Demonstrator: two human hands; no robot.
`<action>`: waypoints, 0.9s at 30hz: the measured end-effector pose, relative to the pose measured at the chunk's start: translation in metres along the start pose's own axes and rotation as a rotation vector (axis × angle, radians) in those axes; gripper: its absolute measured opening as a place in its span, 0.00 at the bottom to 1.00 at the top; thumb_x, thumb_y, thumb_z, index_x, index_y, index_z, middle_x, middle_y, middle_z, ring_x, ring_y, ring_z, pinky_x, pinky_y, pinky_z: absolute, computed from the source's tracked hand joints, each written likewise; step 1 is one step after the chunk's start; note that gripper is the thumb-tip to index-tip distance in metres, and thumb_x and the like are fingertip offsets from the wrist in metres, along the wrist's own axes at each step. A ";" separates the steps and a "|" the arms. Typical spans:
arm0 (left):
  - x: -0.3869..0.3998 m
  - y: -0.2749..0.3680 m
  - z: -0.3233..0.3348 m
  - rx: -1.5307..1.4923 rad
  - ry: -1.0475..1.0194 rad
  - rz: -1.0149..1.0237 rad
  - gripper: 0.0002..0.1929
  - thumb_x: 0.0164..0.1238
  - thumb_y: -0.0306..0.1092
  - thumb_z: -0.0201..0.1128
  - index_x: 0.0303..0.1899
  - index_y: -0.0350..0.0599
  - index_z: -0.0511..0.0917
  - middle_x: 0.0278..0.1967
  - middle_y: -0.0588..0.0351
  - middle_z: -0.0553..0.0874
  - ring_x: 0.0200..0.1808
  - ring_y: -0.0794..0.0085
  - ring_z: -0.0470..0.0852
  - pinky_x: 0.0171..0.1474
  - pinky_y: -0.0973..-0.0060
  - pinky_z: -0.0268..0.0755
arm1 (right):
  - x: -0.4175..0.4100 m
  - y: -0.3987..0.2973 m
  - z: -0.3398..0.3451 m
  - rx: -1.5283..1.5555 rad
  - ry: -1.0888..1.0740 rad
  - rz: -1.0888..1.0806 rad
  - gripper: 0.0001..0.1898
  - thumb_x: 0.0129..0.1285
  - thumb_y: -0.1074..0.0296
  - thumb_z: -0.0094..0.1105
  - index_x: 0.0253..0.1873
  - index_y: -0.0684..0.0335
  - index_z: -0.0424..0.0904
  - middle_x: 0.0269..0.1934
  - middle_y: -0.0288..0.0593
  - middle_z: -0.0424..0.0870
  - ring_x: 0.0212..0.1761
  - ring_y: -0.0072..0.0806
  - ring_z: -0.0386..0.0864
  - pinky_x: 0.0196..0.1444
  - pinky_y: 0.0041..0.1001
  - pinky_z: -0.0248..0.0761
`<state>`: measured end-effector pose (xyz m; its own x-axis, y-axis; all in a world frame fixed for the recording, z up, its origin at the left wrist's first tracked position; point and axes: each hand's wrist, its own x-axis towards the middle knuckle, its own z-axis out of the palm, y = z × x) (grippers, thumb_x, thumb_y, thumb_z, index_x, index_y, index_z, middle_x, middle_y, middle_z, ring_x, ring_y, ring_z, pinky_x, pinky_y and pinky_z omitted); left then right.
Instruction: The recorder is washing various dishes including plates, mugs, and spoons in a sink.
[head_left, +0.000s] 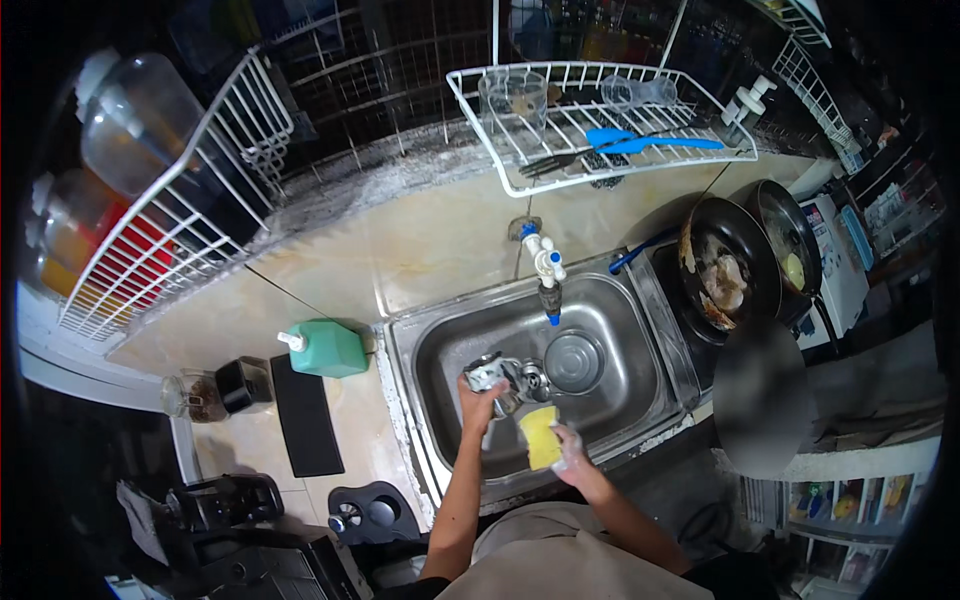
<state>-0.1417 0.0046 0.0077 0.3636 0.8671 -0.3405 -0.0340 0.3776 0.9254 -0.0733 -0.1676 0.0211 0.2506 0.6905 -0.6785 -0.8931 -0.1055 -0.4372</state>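
Observation:
Over the left half of the stainless steel sink (450, 330), my left hand (481, 401) grips a shiny metal container (508, 401) with white foam on it; its exact kind is unclear. My right hand (574, 456), with suds on the fingers, holds a yellow sponge (541, 439) above the sink's front part, apart from the container. A round metal lid or dish (574, 361) lies on the sink floor beside the drain (532, 379). Above the sink's back edge, a white plastic faucet (546, 259) with blue parts points down; no water is seen running from it.
Left of the sink stand a green pump bottle (328, 349), a black mat (306, 420) and glass jars (196, 397). Frying pans (731, 262) sit on the right. A white wire rack (510, 187) holding a blue spatula (652, 142) hangs above. A black coffee tamping stand (373, 514) is near the front left.

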 end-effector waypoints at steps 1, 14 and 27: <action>0.005 -0.007 -0.004 0.025 0.020 -0.061 0.33 0.39 0.28 0.71 0.49 0.34 0.62 0.39 0.51 0.76 0.38 0.71 0.76 0.43 0.76 0.69 | -0.006 -0.008 -0.012 -0.004 0.004 -0.024 0.15 0.60 0.61 0.42 0.45 0.64 0.71 0.32 0.45 0.78 0.30 0.35 0.78 0.33 0.33 0.72; 0.022 -0.060 -0.018 0.621 0.255 0.287 0.49 0.28 0.32 0.74 0.58 0.35 0.52 0.54 0.40 0.64 0.57 0.51 0.64 0.60 0.67 0.56 | -0.029 -0.045 -0.097 -0.243 0.239 -0.270 0.18 0.60 0.59 0.39 0.46 0.69 0.70 0.33 0.49 0.78 0.32 0.38 0.78 0.38 0.32 0.71; -0.036 -0.079 -0.006 0.827 0.423 -0.172 0.34 0.38 0.35 0.70 0.49 0.30 0.65 0.47 0.35 0.73 0.48 0.47 0.71 0.52 0.63 0.63 | 0.007 -0.103 -0.078 -0.006 0.111 -0.107 0.15 0.60 0.61 0.42 0.45 0.65 0.71 0.33 0.43 0.78 0.32 0.33 0.77 0.36 0.30 0.70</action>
<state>-0.1577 -0.0543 -0.0542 -0.0719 0.9280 -0.3655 0.7190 0.3022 0.6259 0.0493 -0.2080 0.0156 0.3842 0.6148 -0.6888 -0.8571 -0.0399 -0.5136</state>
